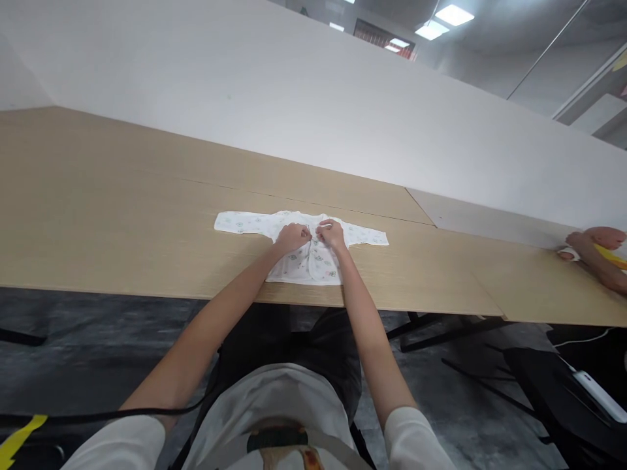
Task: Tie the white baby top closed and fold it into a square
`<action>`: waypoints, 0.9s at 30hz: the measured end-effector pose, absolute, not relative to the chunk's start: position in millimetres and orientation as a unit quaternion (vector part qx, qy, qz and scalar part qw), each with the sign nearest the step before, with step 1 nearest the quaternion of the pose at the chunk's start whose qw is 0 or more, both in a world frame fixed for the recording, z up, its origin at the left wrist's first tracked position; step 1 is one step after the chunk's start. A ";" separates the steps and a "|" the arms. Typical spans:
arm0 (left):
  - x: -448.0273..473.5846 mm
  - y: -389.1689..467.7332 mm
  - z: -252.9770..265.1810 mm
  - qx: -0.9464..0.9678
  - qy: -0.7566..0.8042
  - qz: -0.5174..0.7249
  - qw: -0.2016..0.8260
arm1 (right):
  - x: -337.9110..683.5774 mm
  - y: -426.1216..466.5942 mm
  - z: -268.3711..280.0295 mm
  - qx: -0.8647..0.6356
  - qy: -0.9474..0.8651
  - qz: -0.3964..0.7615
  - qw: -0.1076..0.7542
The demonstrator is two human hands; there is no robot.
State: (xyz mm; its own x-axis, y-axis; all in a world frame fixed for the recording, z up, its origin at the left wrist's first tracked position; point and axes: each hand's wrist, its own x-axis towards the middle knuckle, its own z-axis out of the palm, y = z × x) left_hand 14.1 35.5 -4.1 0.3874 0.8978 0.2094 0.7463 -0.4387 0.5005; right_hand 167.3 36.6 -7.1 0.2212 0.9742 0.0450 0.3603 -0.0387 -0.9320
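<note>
A small white baby shirt [318, 269] with a sparse printed pattern lies front side up on the wooden table, its sleeves spread to both sides. My left hand [294, 236] is closed, its fingers pinching the front edge of the shirt near the upper middle. Just across the front opening, my right hand [332, 234] pinches the other edge, thumb and forefinger together. A small gap separates the two hands. The fingers cover whatever fastening lies between them. Below the hands, the shirt's front opening runs down to the hem.
The pale wooden table [122, 222] runs left to right, with a white partition [274, 98] behind it. At the far right, another person's arm [600, 261] rests by a doll-like round head [606, 237] and yellow cloth. A black chair [543, 385] holding a white device [600, 395] stands below.
</note>
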 end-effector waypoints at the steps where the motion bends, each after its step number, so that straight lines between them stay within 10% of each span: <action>1: 13.9 35.1 -3.8 0.815 0.505 0.227 0.168 | 166.7 31.9 -6.7 -0.639 -0.566 0.310 0.419; 12: 15.7 39.5 -7.8 0.812 0.493 0.239 0.200 | 161.7 20.0 -1.4 -0.651 -0.642 0.205 0.350; 27: 14.0 37.4 0.8 0.797 0.411 0.316 0.310 | 170.9 16.6 7.5 -0.542 -0.453 0.504 0.498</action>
